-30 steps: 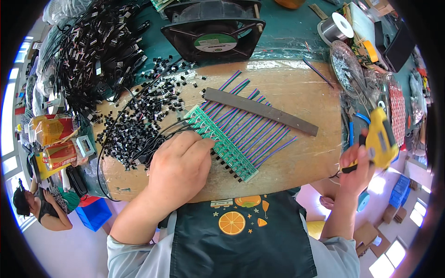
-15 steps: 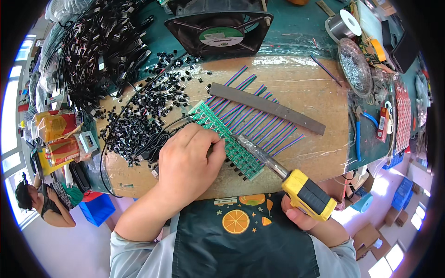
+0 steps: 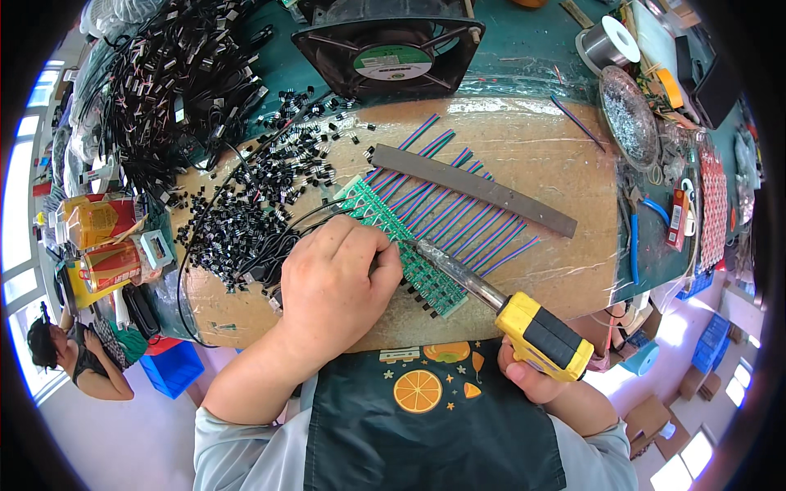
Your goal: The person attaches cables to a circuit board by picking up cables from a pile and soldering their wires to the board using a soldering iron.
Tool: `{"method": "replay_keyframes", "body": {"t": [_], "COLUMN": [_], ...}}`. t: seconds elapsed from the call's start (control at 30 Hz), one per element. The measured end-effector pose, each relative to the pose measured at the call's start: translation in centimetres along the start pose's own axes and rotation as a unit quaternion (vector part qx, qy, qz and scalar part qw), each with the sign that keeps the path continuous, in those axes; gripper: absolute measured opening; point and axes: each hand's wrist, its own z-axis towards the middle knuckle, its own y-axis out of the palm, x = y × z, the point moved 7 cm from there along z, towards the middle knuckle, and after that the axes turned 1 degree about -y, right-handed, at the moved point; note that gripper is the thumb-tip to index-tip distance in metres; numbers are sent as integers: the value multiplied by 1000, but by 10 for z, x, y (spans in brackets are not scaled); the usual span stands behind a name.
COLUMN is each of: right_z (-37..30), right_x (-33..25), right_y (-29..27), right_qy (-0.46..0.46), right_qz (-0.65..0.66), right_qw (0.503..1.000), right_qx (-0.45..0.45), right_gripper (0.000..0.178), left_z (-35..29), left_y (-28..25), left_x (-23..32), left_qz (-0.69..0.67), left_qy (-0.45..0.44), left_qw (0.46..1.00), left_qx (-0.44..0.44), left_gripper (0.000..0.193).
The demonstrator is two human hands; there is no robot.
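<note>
My right hand (image 3: 528,374) is wrapped round the yellow and black handle of a soldering gun (image 3: 544,337), whose long metal barrel points up and left. Its tip meets a green circuit board strip (image 3: 426,280) close to my left fingertips. My left hand (image 3: 337,282) is closed in a pinch over the board's left edge; what lies between the fingers is mostly hidden. Thin black cables (image 3: 315,214) run from the board beside that hand. Purple and green striped wires (image 3: 463,214) fan out from the board's far side. A flat grey-brown metal bar (image 3: 475,190) lies across them.
Small black connectors (image 3: 237,221) lie heaped left of the board, below a large bundle of black cables (image 3: 176,82). A black fan (image 3: 389,57) stands at the back. Solder wire (image 3: 610,42), a metal dish (image 3: 629,114) and blue-handled pliers (image 3: 633,245) are at right. Another person (image 3: 82,352) is far left.
The soldering gun's handle and my right hand have shifted slightly upward, and the tip has moved a little left on the board. My left hand has barely moved.
</note>
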Motion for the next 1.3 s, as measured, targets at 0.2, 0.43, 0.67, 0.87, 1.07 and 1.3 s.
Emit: {"method": "replay_keyframes", "body": {"t": [0.2,0.43,0.67,0.87,1.07,1.3], "right_z": [3,3,-8,-2,12,16], "right_x": [-5,-6,6,-3,-5,-10], "right_y": [2,1,-4,-8,-14,-10], "right_qy": [-12,1,14,-52,-75,-48], "right_qz": [-26,-10,45,68,124,212], "right_qw": [1000,1000,999,995,989,975], "right_qx": [7,19,26,51,26,51], "right_gripper": [12,14,13,11,58,62], "left_z": [-2,-4,-2,-1,0,30], "left_y": [0,1,0,-3,-8,-69], "left_x": [1,4,5,6,8,-34], "left_qz": [8,25,23,27,18,157], "left_qy": [22,53,46,50,24,80], "left_qw": [1000,998,999,998,998,984], "left_qx": [9,16,1,10,-52,17], "left_gripper": [14,15,18,18,14,22]}}
